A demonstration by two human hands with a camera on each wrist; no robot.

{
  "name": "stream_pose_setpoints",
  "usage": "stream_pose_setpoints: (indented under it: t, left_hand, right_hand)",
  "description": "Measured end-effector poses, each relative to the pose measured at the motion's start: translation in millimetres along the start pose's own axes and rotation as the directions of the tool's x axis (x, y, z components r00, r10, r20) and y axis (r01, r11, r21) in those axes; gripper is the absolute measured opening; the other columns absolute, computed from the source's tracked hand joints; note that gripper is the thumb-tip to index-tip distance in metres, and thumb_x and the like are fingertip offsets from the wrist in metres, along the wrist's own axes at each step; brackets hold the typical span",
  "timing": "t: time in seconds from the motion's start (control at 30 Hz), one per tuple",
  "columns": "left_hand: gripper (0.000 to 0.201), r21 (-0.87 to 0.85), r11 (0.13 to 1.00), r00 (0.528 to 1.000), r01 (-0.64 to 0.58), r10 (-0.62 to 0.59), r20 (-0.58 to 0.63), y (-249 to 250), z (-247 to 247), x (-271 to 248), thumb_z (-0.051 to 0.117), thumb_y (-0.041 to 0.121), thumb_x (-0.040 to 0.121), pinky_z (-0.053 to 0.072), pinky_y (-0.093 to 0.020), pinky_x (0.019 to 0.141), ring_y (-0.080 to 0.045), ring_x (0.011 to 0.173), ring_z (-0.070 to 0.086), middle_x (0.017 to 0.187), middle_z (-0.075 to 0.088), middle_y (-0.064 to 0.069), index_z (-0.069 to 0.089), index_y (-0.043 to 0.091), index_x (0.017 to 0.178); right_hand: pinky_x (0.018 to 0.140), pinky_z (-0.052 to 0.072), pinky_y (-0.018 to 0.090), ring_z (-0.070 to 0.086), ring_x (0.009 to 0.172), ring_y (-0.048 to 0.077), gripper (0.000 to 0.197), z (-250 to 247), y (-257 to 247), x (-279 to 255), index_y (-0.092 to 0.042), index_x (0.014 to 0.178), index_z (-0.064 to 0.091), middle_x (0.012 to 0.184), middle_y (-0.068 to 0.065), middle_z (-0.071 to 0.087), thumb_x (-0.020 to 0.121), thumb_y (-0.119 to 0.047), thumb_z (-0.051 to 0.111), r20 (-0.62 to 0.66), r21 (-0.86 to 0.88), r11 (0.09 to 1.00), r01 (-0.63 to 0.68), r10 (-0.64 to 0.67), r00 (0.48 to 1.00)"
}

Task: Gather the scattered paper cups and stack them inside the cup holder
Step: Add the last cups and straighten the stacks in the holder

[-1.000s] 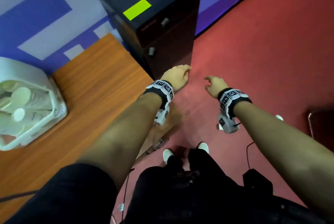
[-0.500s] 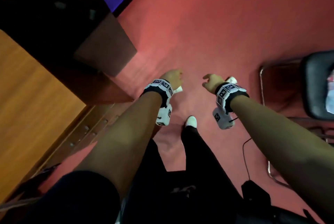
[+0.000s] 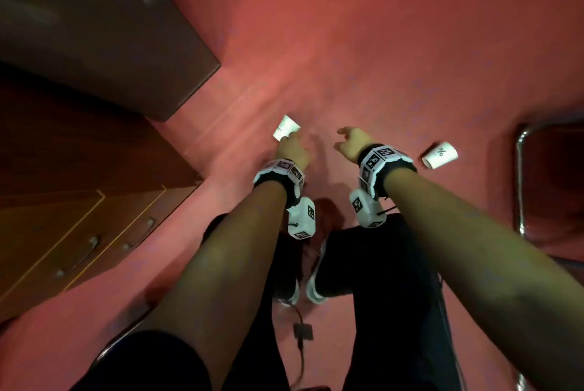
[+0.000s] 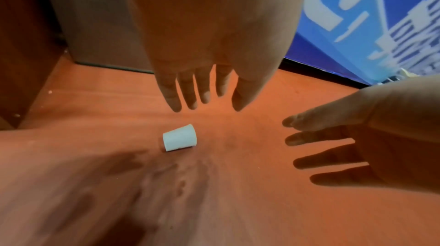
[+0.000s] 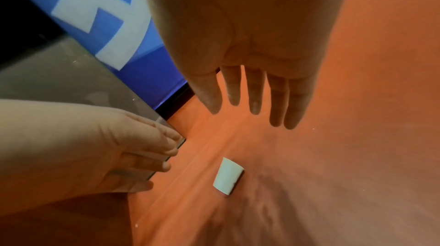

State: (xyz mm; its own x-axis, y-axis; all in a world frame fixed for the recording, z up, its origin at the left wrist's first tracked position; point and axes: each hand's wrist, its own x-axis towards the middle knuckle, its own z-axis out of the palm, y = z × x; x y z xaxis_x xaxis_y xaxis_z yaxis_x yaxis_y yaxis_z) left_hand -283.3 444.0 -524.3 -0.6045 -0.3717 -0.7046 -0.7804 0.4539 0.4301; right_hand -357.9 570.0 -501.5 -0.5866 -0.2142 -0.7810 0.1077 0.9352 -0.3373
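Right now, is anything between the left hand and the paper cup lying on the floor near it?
Nothing visible. The left hand hangs open above the paper cup, which lies on its side on bare red floor. The right hand, also open, is off to the side, not between them.

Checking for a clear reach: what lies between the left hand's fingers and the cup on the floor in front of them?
Only bare red floor separates the left hand from the paper cup, seen in the left wrist view.

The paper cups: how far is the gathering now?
Nothing looks done: two paper cups lie on their sides on the red floor. Both hands are empty; the left hand reaches over the nearer cup. The second cup waits. No holder is visible.
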Motion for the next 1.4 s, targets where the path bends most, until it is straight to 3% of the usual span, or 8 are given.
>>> stream_pose_setpoints:
  t: [0.23,0.33,0.4,0.5,0.63,0.93,1.2,1.4]
  left_hand:
    - [0.065,-0.071,0.992,0.961,0.104,-0.119,-0.249,-91,47,174,0.063,0.032,0.086,0.034,-0.04,0.103,-0.036,0.126,0.039,0.139,0.041,-0.015,0.035,0.011,0.141]
    - [0.08,-0.052,0.99,0.946,0.134,-0.144,-0.291,-129,57,243,0.063,0.041,0.086,0.031,-0.043,0.107,-0.034,0.133,0.031,0.146,0.033,-0.013,0.021,0.013,0.148]
    - [0.074,0.006,0.988,0.951,0.152,-0.145,-0.274,-143,63,269,0.058,0.046,0.089,0.032,-0.045,0.104,-0.035,0.131,0.033,0.144,0.036,-0.014,0.025,0.012,0.145]
    - [0.062,0.049,0.986,0.956,0.158,-0.14,-0.259,-166,83,301,0.053,0.05,0.09,0.036,-0.045,0.098,-0.034,0.125,0.039,0.135,0.042,-0.013,0.037,0.009,0.133]
    - [0.061,0.013,0.993,0.953,0.115,-0.106,-0.284,-176,101,301,0.061,0.049,0.086,0.041,-0.044,0.096,-0.033,0.118,0.048,0.128,0.047,-0.013,0.041,0.008,0.125]
    - [0.058,-0.211,0.977,0.974,0.016,-0.063,-0.217,-107,27,201,0.073,0.039,0.079,0.048,-0.038,0.084,-0.032,0.103,0.059,0.114,0.063,-0.014,0.045,0.006,0.118]
    - [0.056,-0.279,0.956,0.96,-0.091,0.009,-0.281,-24,-129,47,0.073,0.034,0.08,0.046,-0.033,0.079,-0.029,0.101,0.059,0.114,0.061,-0.011,0.048,0.007,0.121]
    - [0.055,-0.233,0.963,0.934,-0.138,0.048,-0.355,35,-268,-94,0.072,0.034,0.082,0.041,-0.03,0.079,-0.028,0.106,0.057,0.117,0.06,-0.011,0.048,0.006,0.122]
  right_hand:
    - [0.107,0.031,0.03,0.038,0.135,0.028,0.062,73,-21,184,-0.014,0.149,0.026,0.15,0.013,0.035,0.093,-0.017,0.052,0.024,-0.181,0.95,0.254,-0.254,0.967]
    - [0.111,0.02,0.027,0.023,0.143,0.024,0.065,112,-39,254,-0.013,0.15,0.019,0.155,0.012,0.024,0.095,-0.023,0.052,0.059,-0.196,0.905,0.376,-0.372,0.926]
    - [0.112,0.019,0.027,0.023,0.143,0.023,0.064,129,-50,280,-0.013,0.151,0.019,0.156,0.011,0.023,0.096,-0.023,0.051,0.067,-0.186,0.888,0.421,-0.416,0.907]
    - [0.107,0.027,0.029,0.036,0.136,0.026,0.055,161,-58,323,-0.01,0.147,0.029,0.149,0.012,0.036,0.097,-0.021,0.049,0.027,-0.197,0.883,0.426,-0.43,0.903]
    - [0.086,0.039,0.032,0.055,0.112,0.032,0.03,168,-56,334,-0.003,0.119,0.057,0.123,0.018,0.06,0.099,-0.019,0.043,-0.044,-0.235,0.882,0.409,-0.43,0.902]
    - [0.075,0.038,0.026,0.059,0.103,0.03,0.026,71,-89,215,-0.006,0.111,0.064,0.112,0.015,0.066,0.097,-0.019,0.046,-0.063,-0.133,0.915,0.38,-0.39,0.919]
    - [0.071,0.036,0.025,0.058,0.093,0.026,0.026,-45,-191,33,-0.008,0.113,0.063,0.111,0.014,0.066,0.098,-0.019,0.046,-0.101,-0.07,0.888,0.454,-0.459,0.883]
    - [0.07,0.038,0.028,0.053,0.087,0.021,0.023,-132,-293,-129,-0.004,0.108,0.064,0.103,0.01,0.065,0.097,-0.016,0.048,-0.099,-0.118,0.817,0.565,-0.576,0.812]
